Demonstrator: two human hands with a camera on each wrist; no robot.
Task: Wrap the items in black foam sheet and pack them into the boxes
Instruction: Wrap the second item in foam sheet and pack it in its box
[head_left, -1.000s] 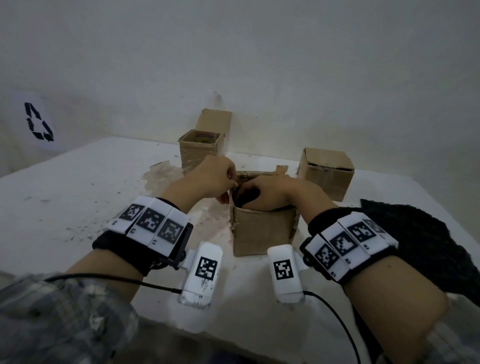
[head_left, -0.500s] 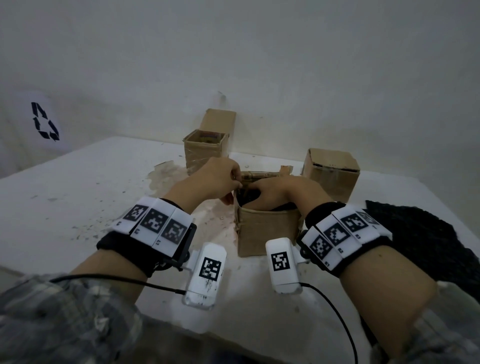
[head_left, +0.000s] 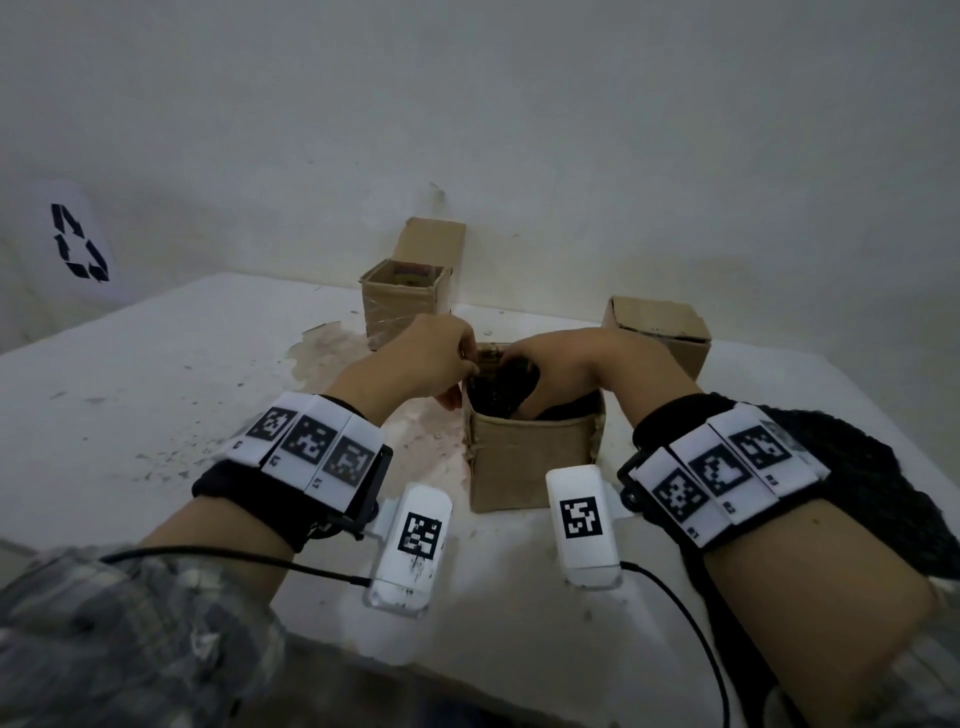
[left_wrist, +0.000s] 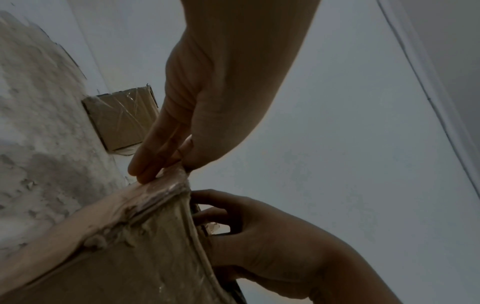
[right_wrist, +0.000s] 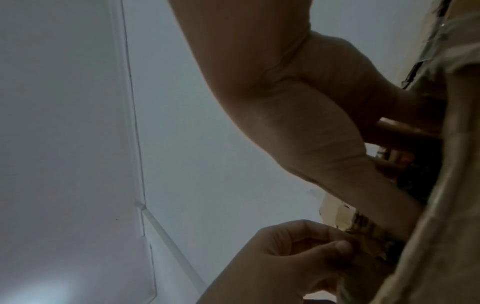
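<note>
An open cardboard box (head_left: 530, 457) stands in the middle of the white table. A dark foam-wrapped bundle (head_left: 498, 389) sits in its mouth. My right hand (head_left: 563, 364) reaches down into the box, thumb and fingers curled round the bundle; the fingertips are hidden inside. In the left wrist view the right hand (left_wrist: 249, 236) curls over the rim. My left hand (head_left: 441, 358) pinches the box's far left corner, seen close as the left hand (left_wrist: 161, 172) nips the crumpled rim (left_wrist: 168, 185). The right wrist view shows the left hand (right_wrist: 298, 257) on that edge.
A second open box (head_left: 405, 306) with its flap up stands at the back left. A closed box (head_left: 660, 332) is at the back right. A spare black foam sheet (head_left: 857, 467) lies on the table under my right forearm. The wall is close behind.
Both hands stay at the middle box. The right hand has worked slightly further into it with the bundle; the left hand keeps its pinch on the rim.
</note>
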